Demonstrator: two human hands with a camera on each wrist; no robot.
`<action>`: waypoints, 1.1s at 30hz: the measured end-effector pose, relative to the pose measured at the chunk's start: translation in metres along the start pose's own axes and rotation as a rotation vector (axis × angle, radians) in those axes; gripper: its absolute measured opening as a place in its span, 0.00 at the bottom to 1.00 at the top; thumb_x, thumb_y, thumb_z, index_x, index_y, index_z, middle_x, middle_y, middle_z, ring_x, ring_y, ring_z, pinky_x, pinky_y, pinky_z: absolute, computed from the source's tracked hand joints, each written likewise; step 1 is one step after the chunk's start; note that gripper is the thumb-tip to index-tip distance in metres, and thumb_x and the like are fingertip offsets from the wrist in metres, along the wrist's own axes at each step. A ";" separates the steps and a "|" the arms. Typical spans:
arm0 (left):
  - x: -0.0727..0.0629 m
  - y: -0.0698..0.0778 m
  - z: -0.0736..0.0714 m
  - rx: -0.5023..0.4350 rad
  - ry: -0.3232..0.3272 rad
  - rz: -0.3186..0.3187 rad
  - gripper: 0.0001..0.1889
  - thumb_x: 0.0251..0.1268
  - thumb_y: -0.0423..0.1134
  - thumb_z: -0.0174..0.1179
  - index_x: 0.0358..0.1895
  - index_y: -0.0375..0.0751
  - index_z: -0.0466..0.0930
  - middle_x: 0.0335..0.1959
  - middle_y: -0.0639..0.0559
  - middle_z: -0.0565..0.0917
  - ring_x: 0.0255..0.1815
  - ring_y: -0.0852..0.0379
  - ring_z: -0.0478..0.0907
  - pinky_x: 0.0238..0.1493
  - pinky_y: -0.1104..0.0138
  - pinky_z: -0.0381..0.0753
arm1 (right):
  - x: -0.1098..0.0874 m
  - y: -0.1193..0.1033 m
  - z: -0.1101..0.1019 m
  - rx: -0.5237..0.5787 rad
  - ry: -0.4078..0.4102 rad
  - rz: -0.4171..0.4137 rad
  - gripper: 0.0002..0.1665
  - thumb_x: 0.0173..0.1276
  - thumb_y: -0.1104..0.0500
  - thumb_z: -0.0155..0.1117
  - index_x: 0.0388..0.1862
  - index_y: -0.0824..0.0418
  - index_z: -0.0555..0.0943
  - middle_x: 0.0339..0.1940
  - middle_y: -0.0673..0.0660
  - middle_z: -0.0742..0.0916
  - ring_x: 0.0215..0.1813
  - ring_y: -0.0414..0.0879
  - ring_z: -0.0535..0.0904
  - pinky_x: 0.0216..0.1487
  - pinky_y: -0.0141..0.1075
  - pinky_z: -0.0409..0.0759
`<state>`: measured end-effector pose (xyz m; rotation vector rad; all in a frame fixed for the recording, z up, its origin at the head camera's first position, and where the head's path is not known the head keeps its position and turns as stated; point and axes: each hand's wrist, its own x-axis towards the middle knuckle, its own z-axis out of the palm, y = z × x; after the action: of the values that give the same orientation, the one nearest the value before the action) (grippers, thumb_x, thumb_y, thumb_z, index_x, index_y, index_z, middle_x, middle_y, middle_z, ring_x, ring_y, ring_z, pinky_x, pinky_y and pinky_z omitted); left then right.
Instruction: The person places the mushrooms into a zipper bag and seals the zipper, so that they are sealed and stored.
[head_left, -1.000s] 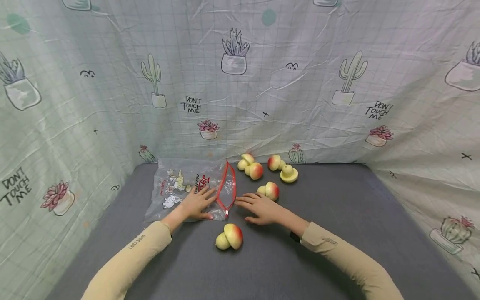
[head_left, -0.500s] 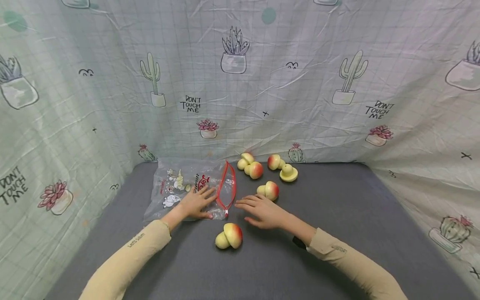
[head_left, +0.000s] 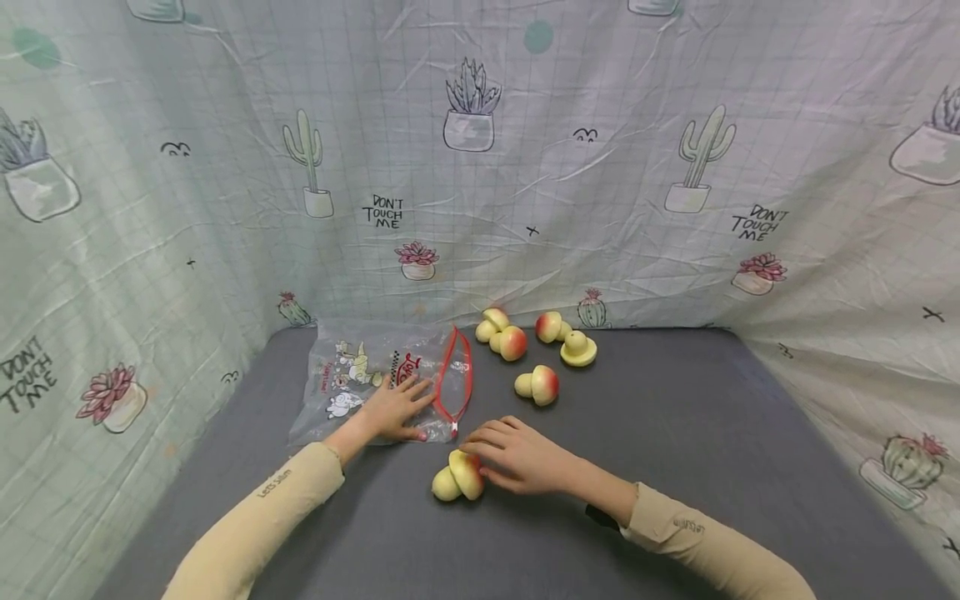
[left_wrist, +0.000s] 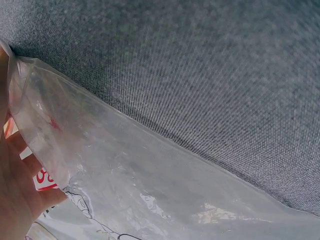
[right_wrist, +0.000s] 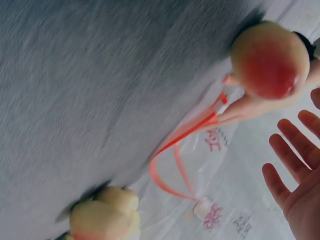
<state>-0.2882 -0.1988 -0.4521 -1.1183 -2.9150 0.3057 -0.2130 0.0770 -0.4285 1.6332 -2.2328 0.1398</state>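
"So, what's under the left hand (head_left: 393,412)?"

"A clear, crinkled plastic bag (head_left: 382,354), flat on the left of the grey, woven-looking tabletop (head_left: 390,533), cartoon prints on it and one red zip edge (head_left: 470,367) at its right end. Those fingers are straight and spread."

"And the right hand (head_left: 521,458)?"

"Fingers extended, gripping nothing, by the right side of the near mushroom-shaped piece (head_left: 459,477); I can't tell whether they touch."

"How many such pieces?"

"Six, smooth and rounded, all yellow, most blushed red: that one, a single piece (head_left: 537,385) farther right, then a left pair (head_left: 501,332) and a right pair (head_left: 578,348) at the far side."
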 end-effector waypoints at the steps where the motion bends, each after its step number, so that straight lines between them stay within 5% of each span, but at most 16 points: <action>1: 0.000 0.000 0.000 -0.001 0.002 -0.001 0.40 0.52 0.65 0.51 0.65 0.45 0.61 0.67 0.41 0.60 0.67 0.38 0.56 0.55 0.36 0.57 | 0.001 -0.002 0.000 -0.004 0.009 -0.012 0.23 0.63 0.51 0.55 0.57 0.52 0.72 0.53 0.48 0.78 0.55 0.41 0.72 0.52 0.37 0.69; 10: 0.000 0.001 0.002 -0.018 0.008 -0.003 0.40 0.52 0.65 0.50 0.65 0.46 0.61 0.67 0.41 0.60 0.67 0.39 0.56 0.55 0.36 0.57 | 0.007 -0.016 0.008 0.002 0.017 -0.054 0.26 0.62 0.49 0.56 0.59 0.51 0.70 0.57 0.49 0.76 0.58 0.41 0.68 0.53 0.38 0.67; 33: 0.003 -0.002 0.007 -0.039 -0.009 -0.012 0.40 0.53 0.67 0.48 0.66 0.47 0.60 0.68 0.42 0.59 0.68 0.39 0.55 0.55 0.35 0.55 | 0.019 -0.028 0.026 -0.104 -0.145 -0.068 0.32 0.61 0.42 0.55 0.63 0.49 0.66 0.60 0.49 0.73 0.61 0.44 0.65 0.53 0.40 0.67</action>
<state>-0.2921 -0.1996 -0.4584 -1.1062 -2.9471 0.2559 -0.1976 0.0429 -0.4497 1.7090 -2.2449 -0.1142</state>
